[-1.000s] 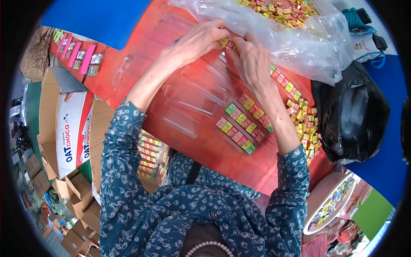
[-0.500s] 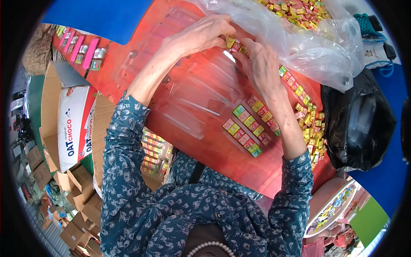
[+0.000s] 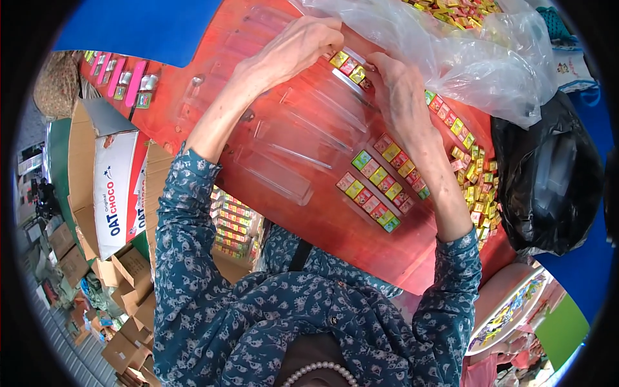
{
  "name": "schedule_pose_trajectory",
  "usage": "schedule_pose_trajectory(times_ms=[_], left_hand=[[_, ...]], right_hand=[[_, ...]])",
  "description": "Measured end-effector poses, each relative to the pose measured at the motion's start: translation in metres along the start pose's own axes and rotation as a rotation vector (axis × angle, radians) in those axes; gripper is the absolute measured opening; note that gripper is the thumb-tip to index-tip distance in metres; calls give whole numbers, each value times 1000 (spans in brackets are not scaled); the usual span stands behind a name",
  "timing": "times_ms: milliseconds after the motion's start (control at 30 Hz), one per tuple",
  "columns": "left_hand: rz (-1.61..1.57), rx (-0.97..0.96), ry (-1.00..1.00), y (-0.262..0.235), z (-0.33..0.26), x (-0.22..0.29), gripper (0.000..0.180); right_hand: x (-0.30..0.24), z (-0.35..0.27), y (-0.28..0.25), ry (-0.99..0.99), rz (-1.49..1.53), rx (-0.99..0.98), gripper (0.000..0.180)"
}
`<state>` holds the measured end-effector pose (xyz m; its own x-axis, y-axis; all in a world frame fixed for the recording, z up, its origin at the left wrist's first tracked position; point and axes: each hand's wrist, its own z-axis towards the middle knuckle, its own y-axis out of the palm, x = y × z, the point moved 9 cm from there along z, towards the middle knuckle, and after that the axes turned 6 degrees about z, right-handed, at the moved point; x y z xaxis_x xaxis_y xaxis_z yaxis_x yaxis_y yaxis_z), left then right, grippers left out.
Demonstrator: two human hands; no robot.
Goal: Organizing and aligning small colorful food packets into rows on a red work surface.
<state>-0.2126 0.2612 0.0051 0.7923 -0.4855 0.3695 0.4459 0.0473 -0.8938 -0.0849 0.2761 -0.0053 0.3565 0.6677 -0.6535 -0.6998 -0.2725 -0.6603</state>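
Note:
At the far side of the red table a short row of small coloured blocks (image 3: 349, 66) runs between my hands, over a clear plastic tray. My left hand (image 3: 300, 50) pinches the row's left end with curled fingers. At its right end, my right hand (image 3: 400, 97) holds the row with bent thumb and fingers; the fingertips are partly hidden. Empty clear trays (image 3: 274, 175) lie side by side below my left forearm. Nearer me, filled rows of blocks (image 3: 377, 187) lie beside my right forearm, and another row (image 3: 449, 121) sits past my right wrist.
Loose blocks (image 3: 480, 187) are heaped at the table's right edge, beside a black plastic bag (image 3: 545, 180). A clear bag (image 3: 438, 51) of blocks covers the far right. Pink strips (image 3: 136, 84) lie far left, above a cardboard box (image 3: 115, 193). A white basin (image 3: 506, 309) stands lower right.
My hands have moved slightly apart, so more of the block row shows between them. The whole view has shifted a little.

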Motion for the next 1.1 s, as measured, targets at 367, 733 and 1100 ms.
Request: schedule_pose_trajectory(times_ms=[367, 733, 1100], left_hand=[[101, 206, 159, 11, -14, -12, 10], [62, -23, -89, 0, 5, 12, 10], [-137, -189, 95, 8, 33, 133, 13]], right_hand=[[2, 0, 4, 147, -24, -122, 8], [-34, -31, -20, -217, 16, 111, 21], [-34, -186, -138, 412, -135, 38, 26]])
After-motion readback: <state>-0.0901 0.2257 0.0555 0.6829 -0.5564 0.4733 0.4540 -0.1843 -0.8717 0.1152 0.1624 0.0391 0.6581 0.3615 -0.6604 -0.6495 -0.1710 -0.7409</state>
